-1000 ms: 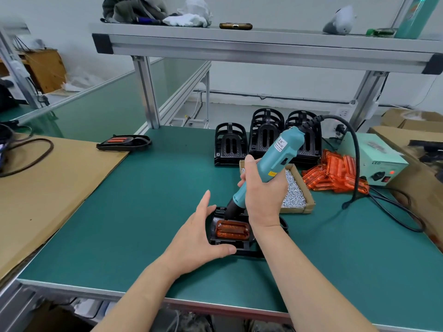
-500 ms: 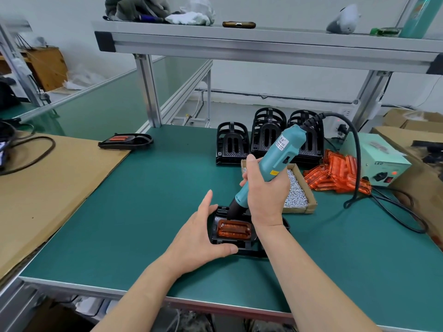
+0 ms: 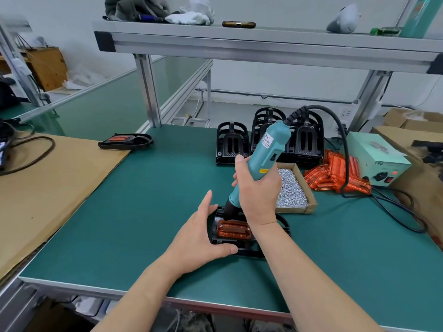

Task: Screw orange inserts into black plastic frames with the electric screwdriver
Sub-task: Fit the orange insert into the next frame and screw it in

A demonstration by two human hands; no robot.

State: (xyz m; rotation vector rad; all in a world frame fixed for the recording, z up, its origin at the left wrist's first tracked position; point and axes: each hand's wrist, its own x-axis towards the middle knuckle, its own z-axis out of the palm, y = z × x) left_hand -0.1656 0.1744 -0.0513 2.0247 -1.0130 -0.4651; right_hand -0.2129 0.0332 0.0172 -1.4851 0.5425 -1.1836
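Observation:
A black plastic frame (image 3: 242, 248) lies flat on the green table (image 3: 148, 212) near the front edge, with an orange insert (image 3: 233, 230) seated in it. My left hand (image 3: 200, 238) rests against the frame's left side, fingers straight along the far-left edge and thumb on the near edge. My right hand (image 3: 257, 190) grips the teal electric screwdriver (image 3: 260, 159), tilted, its black tip down at the insert's far-left corner. The frame's right part is hidden behind my right wrist.
A cardboard box of silver screws (image 3: 291, 188) sits just right of the screwdriver. Behind it stand stacked black frames (image 3: 231, 144), loose orange inserts (image 3: 335, 173) and a green power supply (image 3: 376, 159) with its cable. A finished frame (image 3: 124, 141) lies at the far left by the cardboard sheet (image 3: 48, 183).
The hands, frame and screwdriver keep nearly the same pose. The screwdriver tip stays at the insert's far-left corner.

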